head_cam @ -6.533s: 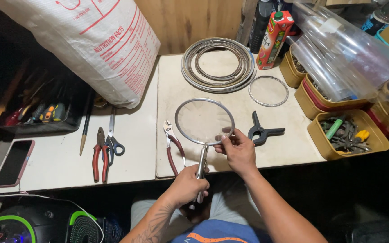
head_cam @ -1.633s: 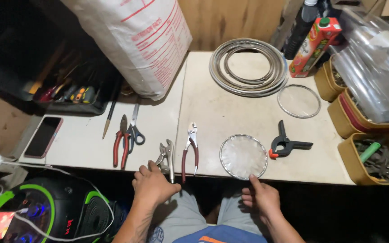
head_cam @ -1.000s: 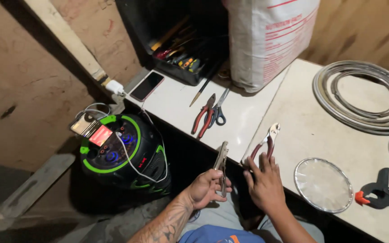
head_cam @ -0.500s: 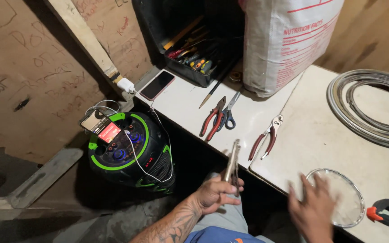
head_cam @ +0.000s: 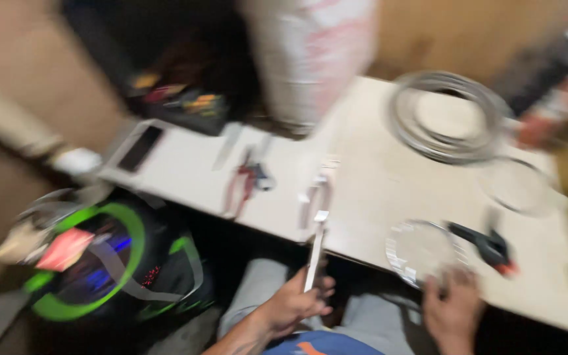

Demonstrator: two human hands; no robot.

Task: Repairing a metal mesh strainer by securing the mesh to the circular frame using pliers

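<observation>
The view is blurred by motion. My left hand point(head_cam: 295, 304) is closed around the handle of a long metal plier-like tool point(head_cam: 315, 246), held upright below the table's front edge. My right hand point(head_cam: 453, 309) reaches up to the near rim of a round wire mesh disc point(head_cam: 419, 250) at the table point(head_cam: 376, 177) edge; whether the fingers touch it I cannot tell. A black spring clamp point(head_cam: 484, 243) lies just right of the disc. Red-handled pliers point(head_cam: 315, 195) rest on the table above the held tool.
A coil of grey wire point(head_cam: 447, 123) and a second round disc point(head_cam: 514, 186) lie farther back. A big white sack point(head_cam: 310, 59), red pliers and scissors point(head_cam: 243, 185), a phone point(head_cam: 141, 148) and a tool tray point(head_cam: 179, 102) sit left. A green-ringed speaker point(head_cam: 100, 263) stands on the floor.
The camera swings back to the right over the table. My left hand keeps the metal tool upright. My right hand has moved from the red-handled pliers to the mesh disc.
</observation>
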